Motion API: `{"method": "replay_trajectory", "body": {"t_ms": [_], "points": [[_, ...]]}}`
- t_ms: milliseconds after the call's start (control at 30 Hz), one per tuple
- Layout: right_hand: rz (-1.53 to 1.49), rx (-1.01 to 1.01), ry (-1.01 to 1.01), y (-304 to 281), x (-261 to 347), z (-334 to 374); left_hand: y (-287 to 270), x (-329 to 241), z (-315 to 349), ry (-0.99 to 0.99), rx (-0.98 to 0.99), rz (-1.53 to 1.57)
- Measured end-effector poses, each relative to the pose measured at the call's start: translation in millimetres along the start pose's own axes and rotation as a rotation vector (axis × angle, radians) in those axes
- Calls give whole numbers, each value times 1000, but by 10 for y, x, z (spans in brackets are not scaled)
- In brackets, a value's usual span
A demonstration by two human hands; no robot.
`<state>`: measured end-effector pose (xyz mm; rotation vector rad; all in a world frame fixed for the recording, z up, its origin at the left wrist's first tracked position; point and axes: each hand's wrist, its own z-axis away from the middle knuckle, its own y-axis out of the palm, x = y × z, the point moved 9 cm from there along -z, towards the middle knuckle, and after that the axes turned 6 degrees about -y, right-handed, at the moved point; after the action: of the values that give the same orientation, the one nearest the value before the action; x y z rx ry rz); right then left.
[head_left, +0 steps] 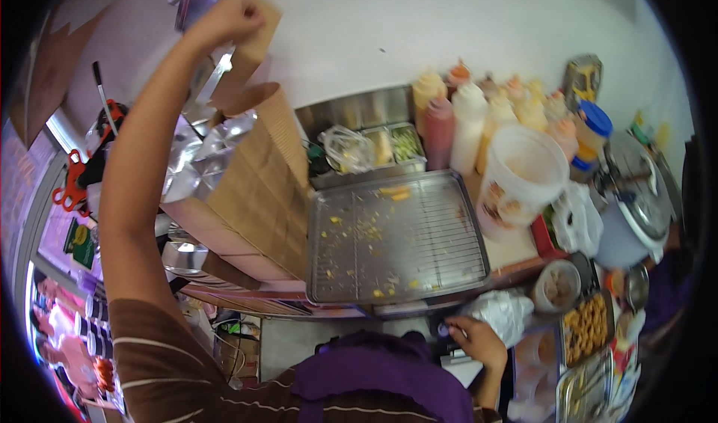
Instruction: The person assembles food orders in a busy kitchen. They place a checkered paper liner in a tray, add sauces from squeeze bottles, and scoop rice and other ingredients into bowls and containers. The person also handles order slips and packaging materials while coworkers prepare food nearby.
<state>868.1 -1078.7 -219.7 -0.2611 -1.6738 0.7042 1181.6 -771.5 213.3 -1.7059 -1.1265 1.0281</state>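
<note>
My left arm reaches up to the far left, and my left hand [232,20] is closed on a brown cardboard piece [258,41], slightly blurred. Its full shape is partly hidden behind the hand and arm. Below it stands a tall stack of brown kraft takeaway boxes [262,176], some with silvery insides. Low in front of my body, my right hand [479,341] has its fingers curled together beside a crumpled silvery bag [505,314]. Something small and dark is at its fingertips, too unclear to name. A white flat item [462,367] lies under that hand.
A metal tray [396,258] with a wire rack and crumbs sits centrally. Behind it are squeeze bottles [467,116], a topping container [404,145] and a white bucket [516,176]. Right are a rice cooker [636,221] and a tray of browned pieces [587,327]. Red-handled scissors [71,187] hang left.
</note>
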Motion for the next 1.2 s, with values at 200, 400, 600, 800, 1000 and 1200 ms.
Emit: {"method": "replay_trajectory", "body": {"t_ms": [200, 400, 600, 800, 1000, 1200], "points": [[55, -59, -62, 220, 125, 192, 1465, -2216, 1191, 452, 522, 137], [-23, -113, 117, 721, 265, 567, 3681, -2279, 2135, 444, 824, -92], [-80, -277, 360, 1077, 253, 1160, 4117, -2292, 2209, 159, 728, 188], [-236, -377, 607, 1552, -89, 1772, 3512, -2385, 3721, 690, 314, 1138], [-173, -337, 863, 1932, -671, 2213, 7267, -1153, 4582, 300, 838, 145], [-111, -278, 1026, 2343, -1256, 2778, 8536, -817, 4066, -42, 731, 89]]}}
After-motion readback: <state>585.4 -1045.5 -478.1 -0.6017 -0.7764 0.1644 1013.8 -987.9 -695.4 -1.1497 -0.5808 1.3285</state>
